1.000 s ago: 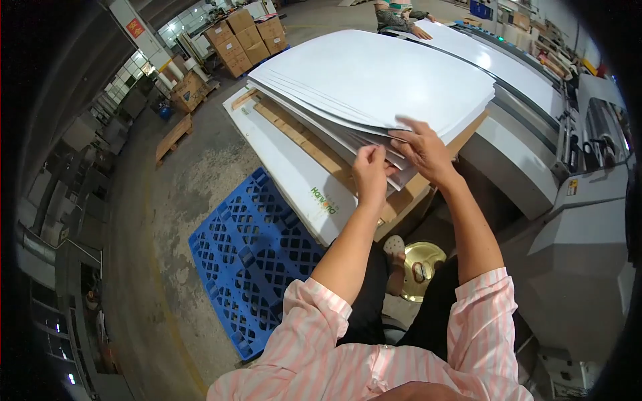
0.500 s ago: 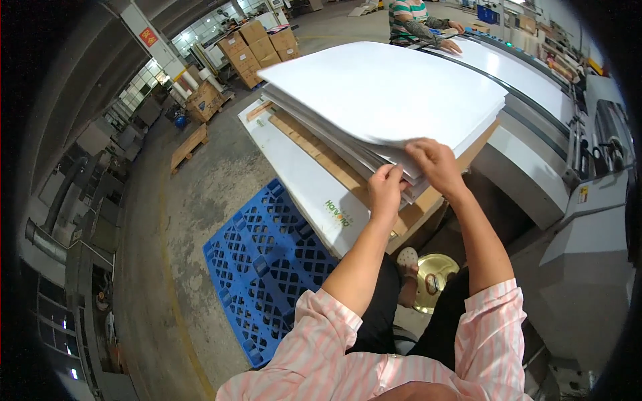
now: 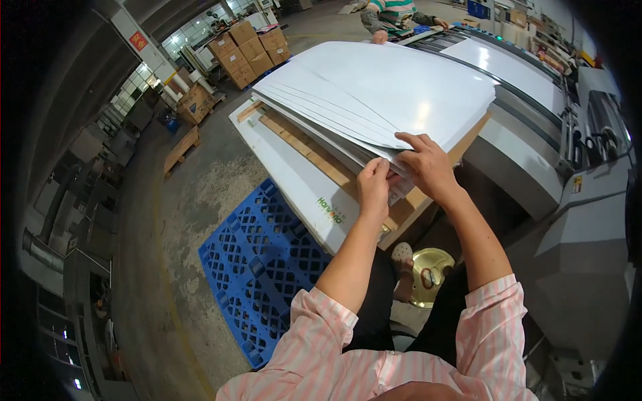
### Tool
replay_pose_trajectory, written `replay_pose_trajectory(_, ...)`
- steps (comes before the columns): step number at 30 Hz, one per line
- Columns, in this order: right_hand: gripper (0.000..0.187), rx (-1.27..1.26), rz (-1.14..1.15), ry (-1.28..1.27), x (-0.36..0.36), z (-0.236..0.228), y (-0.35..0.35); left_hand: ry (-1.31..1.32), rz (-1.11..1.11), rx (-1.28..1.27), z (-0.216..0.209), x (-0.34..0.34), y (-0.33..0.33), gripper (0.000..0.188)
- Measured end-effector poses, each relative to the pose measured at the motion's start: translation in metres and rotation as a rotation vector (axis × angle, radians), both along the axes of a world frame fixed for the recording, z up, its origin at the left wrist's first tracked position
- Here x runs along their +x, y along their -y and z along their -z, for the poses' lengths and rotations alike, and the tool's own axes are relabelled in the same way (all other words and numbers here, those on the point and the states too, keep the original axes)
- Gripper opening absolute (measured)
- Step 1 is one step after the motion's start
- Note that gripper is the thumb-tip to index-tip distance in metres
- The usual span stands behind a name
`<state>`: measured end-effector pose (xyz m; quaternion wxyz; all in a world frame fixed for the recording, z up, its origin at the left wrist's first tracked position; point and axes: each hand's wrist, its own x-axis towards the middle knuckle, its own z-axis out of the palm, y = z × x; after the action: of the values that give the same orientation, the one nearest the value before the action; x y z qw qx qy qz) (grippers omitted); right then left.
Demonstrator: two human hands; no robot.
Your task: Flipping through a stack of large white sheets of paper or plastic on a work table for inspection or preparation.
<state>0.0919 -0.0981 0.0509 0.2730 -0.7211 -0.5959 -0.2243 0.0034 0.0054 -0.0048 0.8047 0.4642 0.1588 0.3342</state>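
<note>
A stack of large white sheets (image 3: 374, 87) lies in front of me, its near corner lifted and fanned into several layers. My left hand (image 3: 373, 190) is closed in a pinch on the edges of the lower sheets at that corner. Just right of it, my right hand (image 3: 428, 167) grips the upper sheets at the corner, its index finger stretched over the top surface. What its thumb does underneath is partly hidden. A wooden board (image 3: 304, 144) shows beneath the stack, above a white panel (image 3: 281, 170) with coloured print.
A blue plastic pallet (image 3: 257, 267) lies on the floor to the left. A grey machine (image 3: 515, 157) stands close on the right. Beyond the stack, a co-worker's hand (image 3: 380, 37) is at its far edge. A round gold-coloured stool seat (image 3: 428, 264) is by my legs. Cardboard boxes (image 3: 251, 50) stand farther back.
The sheets near my hands have spread into a fan, and my right index finger has extended. The co-worker has shifted left, one hand now at the stack's far edge.
</note>
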Motion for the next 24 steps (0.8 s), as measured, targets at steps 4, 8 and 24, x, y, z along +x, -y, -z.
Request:
replay_pose_trajectory(4, 0.024, -0.026, 0.121, -0.051, 0.002, 0.002, 0.0, 0.016, -0.004, -0.019, -0.003, 0.001, 0.004, 0.023)
replay_pose_trajectory(8, 0.018, 0.098, 0.057, -0.289, -0.003, -0.002, -0.004, -0.015, -0.03, 0.036, 0.001, 0.001, 0.001, 0.024)
replay_pose_trajectory(24, 0.022, 0.289, 0.055, 0.105, 0.03, 0.007, -0.001, -0.179, -0.064, 0.188, -0.002, -0.001, -0.003, 0.013)
